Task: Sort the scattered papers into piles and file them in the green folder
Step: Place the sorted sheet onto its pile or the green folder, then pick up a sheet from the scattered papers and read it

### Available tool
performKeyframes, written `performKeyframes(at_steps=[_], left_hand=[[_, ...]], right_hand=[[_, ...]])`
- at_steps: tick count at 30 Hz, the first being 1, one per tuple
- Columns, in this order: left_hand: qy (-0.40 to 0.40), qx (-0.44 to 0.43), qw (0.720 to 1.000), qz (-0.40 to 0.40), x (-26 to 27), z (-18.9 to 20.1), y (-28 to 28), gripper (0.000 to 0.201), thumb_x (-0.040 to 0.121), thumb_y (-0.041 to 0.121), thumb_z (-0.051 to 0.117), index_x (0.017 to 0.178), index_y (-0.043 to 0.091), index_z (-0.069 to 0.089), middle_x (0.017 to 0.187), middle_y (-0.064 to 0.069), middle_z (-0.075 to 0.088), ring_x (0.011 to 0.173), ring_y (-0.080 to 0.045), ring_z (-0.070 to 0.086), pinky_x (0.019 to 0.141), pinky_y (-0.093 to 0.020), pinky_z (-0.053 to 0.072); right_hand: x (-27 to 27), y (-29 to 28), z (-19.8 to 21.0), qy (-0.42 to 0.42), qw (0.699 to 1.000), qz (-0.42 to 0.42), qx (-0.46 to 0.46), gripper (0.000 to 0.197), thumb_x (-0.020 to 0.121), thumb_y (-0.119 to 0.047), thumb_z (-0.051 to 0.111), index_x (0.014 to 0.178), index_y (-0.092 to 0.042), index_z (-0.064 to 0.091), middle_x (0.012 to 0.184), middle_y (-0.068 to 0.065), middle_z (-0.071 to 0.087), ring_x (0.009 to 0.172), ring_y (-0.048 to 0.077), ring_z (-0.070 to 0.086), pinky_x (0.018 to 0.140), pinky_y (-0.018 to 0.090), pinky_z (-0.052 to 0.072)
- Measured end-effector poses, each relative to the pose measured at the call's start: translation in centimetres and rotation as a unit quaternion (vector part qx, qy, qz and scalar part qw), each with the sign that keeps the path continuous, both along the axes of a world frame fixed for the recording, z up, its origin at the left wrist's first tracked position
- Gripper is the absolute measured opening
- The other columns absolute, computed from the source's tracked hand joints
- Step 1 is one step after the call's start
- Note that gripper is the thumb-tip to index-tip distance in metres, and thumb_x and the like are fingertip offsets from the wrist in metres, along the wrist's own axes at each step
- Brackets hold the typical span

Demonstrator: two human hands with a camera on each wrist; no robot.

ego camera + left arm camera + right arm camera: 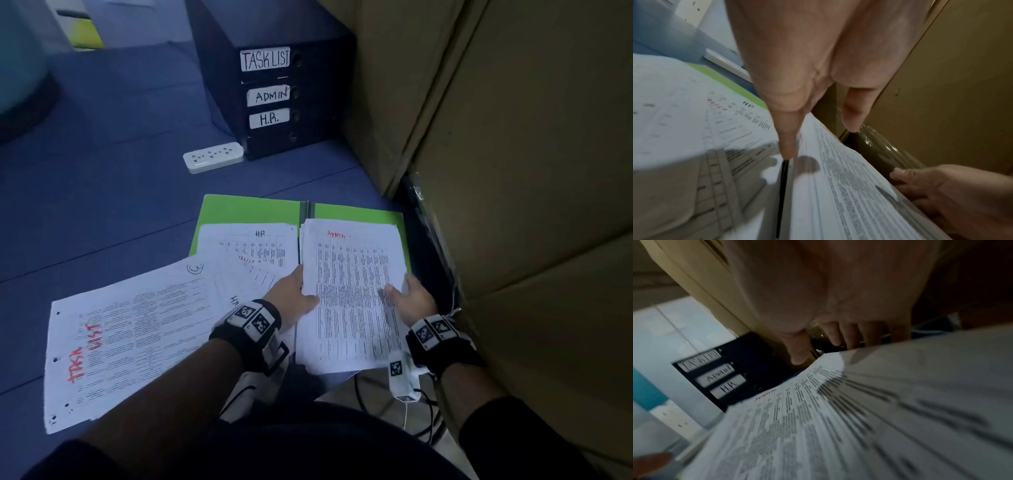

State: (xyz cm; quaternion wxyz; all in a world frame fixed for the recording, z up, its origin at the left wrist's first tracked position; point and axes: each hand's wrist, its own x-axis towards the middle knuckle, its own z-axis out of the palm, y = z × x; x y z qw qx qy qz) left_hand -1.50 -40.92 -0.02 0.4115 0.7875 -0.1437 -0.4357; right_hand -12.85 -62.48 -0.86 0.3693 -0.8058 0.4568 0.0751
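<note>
A green folder (246, 209) lies open on the blue floor. Both hands hold a stack of printed sheets headed ADMIN (352, 294) over the folder's right half. My left hand (298, 291) grips the stack's left edge, thumb on top. My right hand (407, 301) grips its right edge, thumb on the print and fingers underneath (851, 337). The stack also shows in the wrist views (838, 186) (818, 426). On the folder's left half lies an HR sheet (257, 243). A fan of loose sheets and a large TASK LIST page (126, 329) spread to the left.
A black drawer unit (274, 96) labelled TASK LIST, ADMIN and H.R. stands behind the folder, a white power strip (213, 157) beside it. Tall cardboard boxes (513, 171) wall in the right side, close to my right hand. Cables (411, 411) trail near my lap.
</note>
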Motion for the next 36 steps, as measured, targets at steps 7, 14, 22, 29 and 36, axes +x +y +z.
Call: performKeyframes(at_steps=[7,14,22,29,36], left_hand=[[-0.050,-0.057,0.979,0.189,2.2,0.1,6.0,0.059,0.091,0.007,0.057,0.145,0.015,0.033,0.147,-0.010,0.040,0.133,-0.024,0.042,0.104,-0.038,0.041],[-0.159,0.096,0.935,0.301,2.7,-0.3,18.5,0.050,0.089,0.011,0.062,0.136,0.014,0.048,0.140,-0.007,0.048,0.128,-0.025,0.044,0.097,-0.029,0.038],[-0.095,0.224,0.954,0.173,0.6,-3.4,28.4,0.062,0.086,0.020,0.065,0.142,0.008,0.039,0.149,-0.009,0.037,0.136,-0.023,0.035,0.109,-0.031,0.027],[-0.102,0.168,0.967,0.160,0.5,-3.9,31.7,0.059,0.089,0.020,0.063,0.142,0.010,0.038,0.147,-0.008,0.040,0.132,-0.022,0.040,0.107,-0.030,0.031],[-0.233,0.124,0.950,0.166,3.9,-1.3,34.1,0.089,0.076,0.027,0.076,0.142,0.043,0.020,0.148,0.003,0.033,0.137,-0.023,0.033,0.108,-0.056,0.029]], right_hand=[[3.5,2.9,1.6,-0.129,0.987,0.036,-0.083,0.039,0.090,-0.028,0.061,0.124,-0.013,0.054,0.133,0.006,0.048,0.118,0.028,0.049,0.100,0.035,0.040],[9.3,14.3,2.2,-0.115,0.949,0.289,0.045,0.029,0.088,-0.027,0.065,0.112,-0.012,0.063,0.108,0.001,0.061,0.095,0.018,0.058,0.080,0.022,0.041],[10.6,27.0,-3.2,0.092,0.936,0.340,0.007,0.059,0.080,-0.041,0.070,0.119,-0.002,0.049,0.120,0.015,0.056,0.108,0.031,0.055,0.073,0.032,0.044],[9.9,31.2,-2.7,0.016,0.970,0.232,0.070,0.025,0.091,-0.012,0.052,0.116,-0.009,0.052,0.107,0.009,0.063,0.093,0.027,0.060,0.064,0.022,0.040],[8.3,30.5,3.5,-0.124,0.918,0.293,0.236,0.008,0.088,0.004,0.058,0.084,-0.003,0.055,0.071,0.003,0.049,0.060,0.016,0.043,0.049,0.020,0.037]])
